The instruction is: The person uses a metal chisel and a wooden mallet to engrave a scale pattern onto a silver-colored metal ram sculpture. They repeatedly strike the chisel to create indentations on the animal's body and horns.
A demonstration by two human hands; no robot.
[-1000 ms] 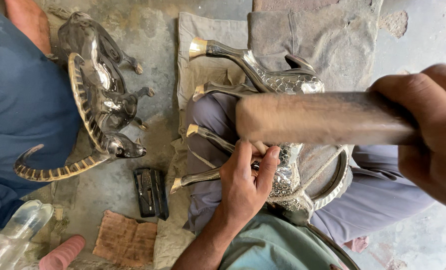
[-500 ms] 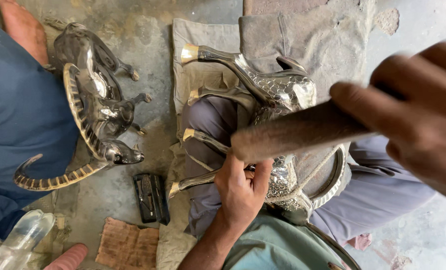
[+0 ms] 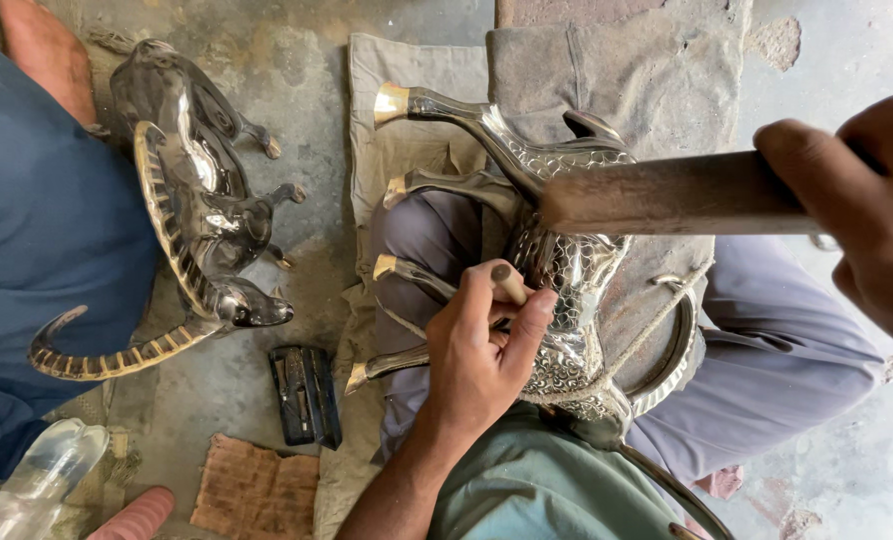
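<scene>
Since half a second ago the wooden handle has levelled out: it was slanting down across the metal animal figure, now it lies nearly flat above the figure's back. Left hand has barely shifted.

Right hand: closed in a full fist round the handle's near end, fingers wrapped over the top. The handle's far end sits over the figure's shoulder; whether it touches the metal I cannot tell.

Left hand: fingers curled tight, thumb pressed alongside, pinching a short punch upright against the figure's flank. Only the punch's rounded butt end shows above the knuckles; its tip is hidden.

The figure lies across the person's lap on its side, legs pointing away from the hands. Body is silvery with a fine scale-like pattern over neck and chest; four slim legs end in brass-coloured hooves. A curved ridged horn loops round beside the figure's head, close to the person's green shirt. A grey cloth lies on the floor beyond the figure.

Past the figure's hooves, a second animal figure, darker, with long ridged horns, rests against another person's blue-clad leg. Nearer than that one, a small black case lies on the concrete floor, with a scrap of cardboard just beside it.
</scene>
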